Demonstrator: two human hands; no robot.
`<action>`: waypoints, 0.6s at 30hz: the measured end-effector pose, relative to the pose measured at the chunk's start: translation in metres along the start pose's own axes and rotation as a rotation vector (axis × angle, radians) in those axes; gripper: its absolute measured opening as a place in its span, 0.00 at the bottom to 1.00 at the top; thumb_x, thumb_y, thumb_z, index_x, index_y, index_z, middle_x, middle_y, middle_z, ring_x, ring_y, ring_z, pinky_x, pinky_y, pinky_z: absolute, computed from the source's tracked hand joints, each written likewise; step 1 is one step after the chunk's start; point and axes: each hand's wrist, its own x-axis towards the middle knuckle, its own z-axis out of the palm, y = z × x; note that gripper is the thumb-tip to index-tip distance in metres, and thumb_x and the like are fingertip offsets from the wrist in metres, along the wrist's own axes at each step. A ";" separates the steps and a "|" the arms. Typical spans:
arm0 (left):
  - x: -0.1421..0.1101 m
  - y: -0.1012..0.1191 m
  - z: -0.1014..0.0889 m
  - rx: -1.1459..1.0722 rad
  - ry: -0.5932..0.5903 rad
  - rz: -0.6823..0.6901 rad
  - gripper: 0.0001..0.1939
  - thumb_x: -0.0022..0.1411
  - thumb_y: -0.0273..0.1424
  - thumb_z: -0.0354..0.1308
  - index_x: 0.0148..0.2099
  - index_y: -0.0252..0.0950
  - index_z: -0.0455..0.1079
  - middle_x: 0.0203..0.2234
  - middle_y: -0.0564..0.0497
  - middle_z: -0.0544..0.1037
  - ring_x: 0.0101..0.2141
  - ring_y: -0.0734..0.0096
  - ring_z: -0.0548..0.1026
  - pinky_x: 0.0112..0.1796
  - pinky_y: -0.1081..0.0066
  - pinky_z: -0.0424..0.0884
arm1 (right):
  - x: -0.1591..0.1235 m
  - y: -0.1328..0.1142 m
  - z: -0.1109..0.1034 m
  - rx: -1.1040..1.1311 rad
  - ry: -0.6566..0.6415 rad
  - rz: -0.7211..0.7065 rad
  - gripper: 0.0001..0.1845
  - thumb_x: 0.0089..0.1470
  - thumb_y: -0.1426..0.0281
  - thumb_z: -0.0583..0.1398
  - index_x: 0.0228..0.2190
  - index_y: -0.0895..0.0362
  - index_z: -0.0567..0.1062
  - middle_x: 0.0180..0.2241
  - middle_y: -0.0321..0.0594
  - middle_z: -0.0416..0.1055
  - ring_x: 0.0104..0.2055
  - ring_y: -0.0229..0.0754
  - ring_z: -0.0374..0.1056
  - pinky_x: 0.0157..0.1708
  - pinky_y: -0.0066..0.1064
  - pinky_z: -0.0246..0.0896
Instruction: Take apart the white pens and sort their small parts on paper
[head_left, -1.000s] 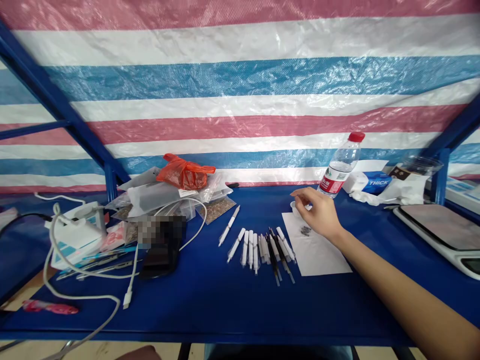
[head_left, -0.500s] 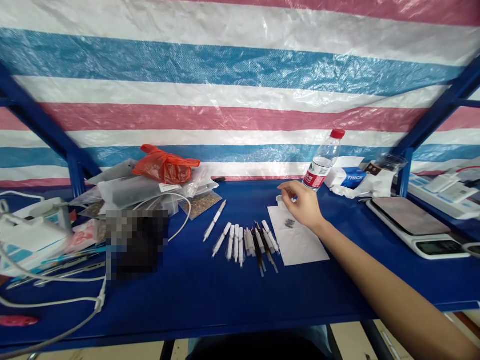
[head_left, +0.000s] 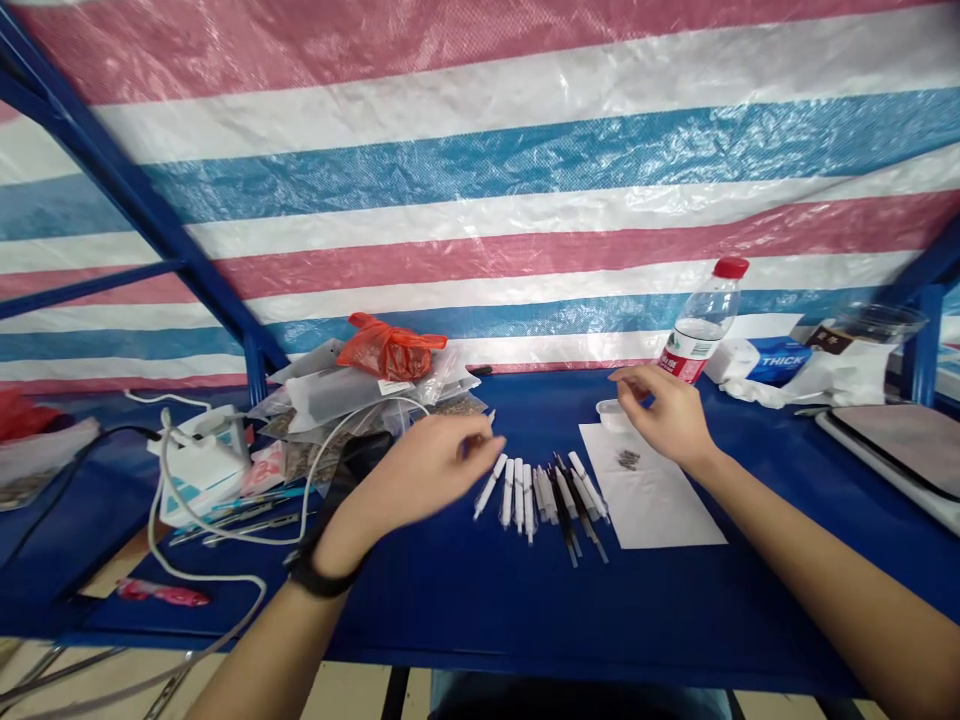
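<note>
My left hand (head_left: 433, 462), with a dark band at the wrist, hovers at the left end of the row of pens. Its fingers are loosely curled, thumb apart, and nothing shows in them. It partly covers a lone white pen (head_left: 491, 416). Several white pen barrels (head_left: 519, 492) lie side by side, with dark refills (head_left: 568, 520) among the right-hand ones. My right hand (head_left: 666, 412) is over a small clear plastic box (head_left: 613, 416), thumb and fingers bent but apart, with nothing visible between them. Small metal springs or similar parts (head_left: 628, 460) lie in a pile on white paper (head_left: 667, 515).
Behind my right hand stands a water bottle (head_left: 697, 325), beside a tissue pack (head_left: 772, 360). A scale (head_left: 892, 440) is at the right. Plastic bags (head_left: 322, 395), a red bag (head_left: 390, 348), white cables (head_left: 262, 540) and tweezers (head_left: 255, 528) crowd the left. A blue frame post (head_left: 255, 370) rises behind.
My left hand has come into view and reached toward the lone pen. My right hand stays near the plastic box, its thumb and fingers slightly shifted. The view has turned left.
</note>
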 end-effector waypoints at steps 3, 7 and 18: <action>0.036 -0.008 0.022 0.393 -0.129 -0.256 0.12 0.71 0.37 0.53 0.46 0.34 0.72 0.43 0.41 0.81 0.41 0.53 0.81 0.40 0.62 0.74 | 0.001 -0.001 -0.002 -0.014 0.005 -0.005 0.10 0.59 0.71 0.56 0.33 0.55 0.78 0.26 0.40 0.77 0.23 0.42 0.72 0.25 0.33 0.66; 0.050 -0.014 0.045 0.410 -0.172 -0.321 0.13 0.70 0.31 0.51 0.51 0.31 0.71 0.48 0.35 0.80 0.47 0.48 0.81 0.43 0.59 0.74 | 0.002 -0.003 -0.005 -0.017 0.003 -0.044 0.10 0.60 0.72 0.56 0.33 0.56 0.78 0.26 0.39 0.77 0.23 0.41 0.71 0.25 0.32 0.67; 0.041 -0.019 0.052 0.383 -0.019 -0.300 0.13 0.72 0.28 0.47 0.53 0.34 0.69 0.42 0.41 0.82 0.44 0.54 0.82 0.41 0.64 0.74 | 0.006 -0.068 -0.022 0.257 -0.066 0.002 0.06 0.62 0.72 0.60 0.38 0.53 0.79 0.26 0.37 0.77 0.24 0.40 0.72 0.25 0.30 0.69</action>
